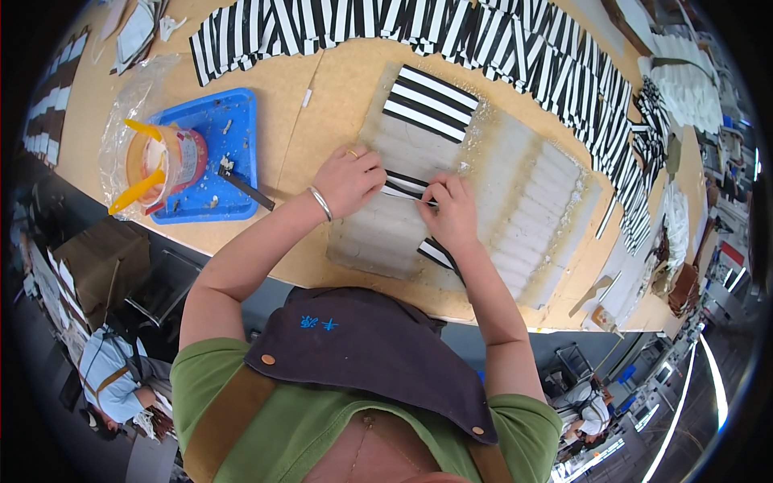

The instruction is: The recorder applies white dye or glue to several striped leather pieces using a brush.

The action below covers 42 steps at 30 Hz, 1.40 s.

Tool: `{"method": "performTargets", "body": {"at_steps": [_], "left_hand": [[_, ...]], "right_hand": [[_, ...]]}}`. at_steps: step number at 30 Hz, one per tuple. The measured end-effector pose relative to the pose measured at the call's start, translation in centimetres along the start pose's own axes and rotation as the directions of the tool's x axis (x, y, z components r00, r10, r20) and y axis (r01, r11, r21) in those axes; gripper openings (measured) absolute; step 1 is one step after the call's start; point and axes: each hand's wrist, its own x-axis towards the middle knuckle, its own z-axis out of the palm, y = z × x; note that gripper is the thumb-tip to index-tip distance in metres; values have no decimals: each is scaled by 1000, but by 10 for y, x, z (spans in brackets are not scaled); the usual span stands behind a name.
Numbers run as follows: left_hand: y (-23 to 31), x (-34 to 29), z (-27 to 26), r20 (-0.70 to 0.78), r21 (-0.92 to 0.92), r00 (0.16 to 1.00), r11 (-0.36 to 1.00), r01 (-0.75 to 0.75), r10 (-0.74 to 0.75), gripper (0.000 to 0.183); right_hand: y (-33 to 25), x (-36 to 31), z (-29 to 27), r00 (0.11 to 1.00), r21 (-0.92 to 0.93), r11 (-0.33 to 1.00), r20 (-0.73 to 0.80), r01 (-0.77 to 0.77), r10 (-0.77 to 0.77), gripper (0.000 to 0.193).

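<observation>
Between my hands lies a narrow black-and-white strip (404,187) on a grey, worn sheet (378,233). My left hand (348,182), with a ring and a bangle, pinches its left end. At the right end, the fingers of my right hand (451,205) are closed on it, and the strip bends slightly there. Just beyond are several black-and-white strips (431,103) laid side by side in a striped block. Another black-and-white strip (436,253) lies nearer to me, partly hidden by my right wrist.
Overlapping striped strips (338,22) curve along the far and right sides of the table (306,97). At left, a blue tray (241,153) holds a plastic tub (189,153) with yellow-handled tools and a dark flat tool (245,187). Other people sit in the background.
</observation>
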Motion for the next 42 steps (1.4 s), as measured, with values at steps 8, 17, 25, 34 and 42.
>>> {"method": "performTargets", "body": {"at_steps": [8, 17, 25, 34, 42], "left_hand": [[-5, 29, -11, 215, -619, 936, 703, 350, -278, 14], [-17, 60, 19, -178, -393, 907, 872, 291, -382, 10], [-19, 61, 21, -175, -401, 897, 861, 311, -406, 11], [-13, 33, -8, -268, -14, 940, 976, 215, -211, 16], [-5, 3, -10, 159, -85, 942, 946, 313, -297, 16]], "right_hand": [[11, 13, -4, 918, 418, 827, 47, -376, 394, 7], [28, 42, 13, 857, 247, 856, -141, -454, 495, 7], [29, 46, 16, 838, 260, 860, -226, -440, 497, 8], [20, 28, 1, 917, 50, 954, -262, -297, 300, 20], [3, -3, 7, 950, 95, 948, 114, -303, 292, 22]]}}
